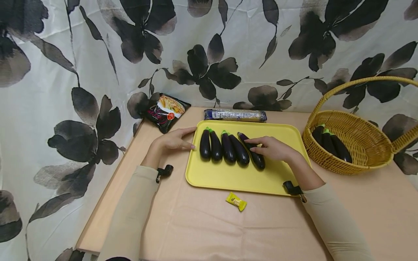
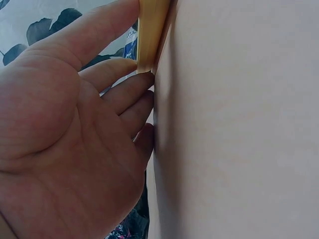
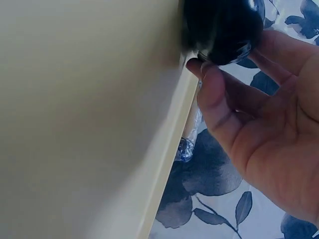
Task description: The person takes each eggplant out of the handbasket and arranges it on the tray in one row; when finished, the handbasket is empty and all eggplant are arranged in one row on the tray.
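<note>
Several dark purple eggplants (image 1: 228, 148) lie in a row on a yellow tray (image 1: 277, 177), their green stems toward the far side. My right hand (image 1: 273, 148) pinches the rightmost eggplant (image 1: 259, 161), which lies slanted beside the others. In the right wrist view the fingers and thumb curl about the dark, glossy eggplant (image 3: 224, 30). My left hand (image 1: 173, 141) rests at the tray's left edge, fingers fairly straight. In the left wrist view, the thumb and index finger touch the tray's rim (image 2: 152, 35), while the other fingertips meet the tabletop.
A wicker basket (image 1: 369, 159) with a tall handle stands right of the tray, holding several eggplants (image 1: 331, 145). Behind the tray lies a long wrapped package (image 1: 235, 115). A black food packet (image 1: 167, 112) leans at the back left. A small yellow-wrapped piece (image 1: 236, 201) lies in front.
</note>
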The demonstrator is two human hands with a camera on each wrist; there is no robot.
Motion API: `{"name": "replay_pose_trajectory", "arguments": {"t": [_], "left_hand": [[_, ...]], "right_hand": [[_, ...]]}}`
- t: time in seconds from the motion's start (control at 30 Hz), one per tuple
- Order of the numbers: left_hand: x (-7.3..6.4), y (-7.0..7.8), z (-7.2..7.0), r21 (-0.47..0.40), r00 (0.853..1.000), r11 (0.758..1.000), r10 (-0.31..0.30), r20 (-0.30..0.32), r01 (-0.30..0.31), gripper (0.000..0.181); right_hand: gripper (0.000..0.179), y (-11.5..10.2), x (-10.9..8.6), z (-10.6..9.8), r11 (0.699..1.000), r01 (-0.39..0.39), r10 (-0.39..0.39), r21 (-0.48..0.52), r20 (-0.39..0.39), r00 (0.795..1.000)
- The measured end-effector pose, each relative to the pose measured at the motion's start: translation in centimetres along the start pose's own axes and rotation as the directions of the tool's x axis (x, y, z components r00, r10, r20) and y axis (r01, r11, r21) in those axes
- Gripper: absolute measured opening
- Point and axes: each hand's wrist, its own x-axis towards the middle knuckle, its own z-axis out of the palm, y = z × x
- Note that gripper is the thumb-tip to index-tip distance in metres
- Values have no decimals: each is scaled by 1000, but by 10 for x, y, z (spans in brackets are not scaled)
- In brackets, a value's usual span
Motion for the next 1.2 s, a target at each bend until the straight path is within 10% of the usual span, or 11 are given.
{"name": "replay_pose_trajectory", "arguments": {"t": [0.77,1.2], "left_hand": [[0,4,-4,-23,1000,1000,-15,13,15,99],[0,5,-2,-16,1000,1000,-16,2,16,99]], "right_hand": [[56,-3,-3,-8,999,33,-33,-28,-2,999],[54,-13,-29,-39,993,95,-105,-64,-172,980]]}}
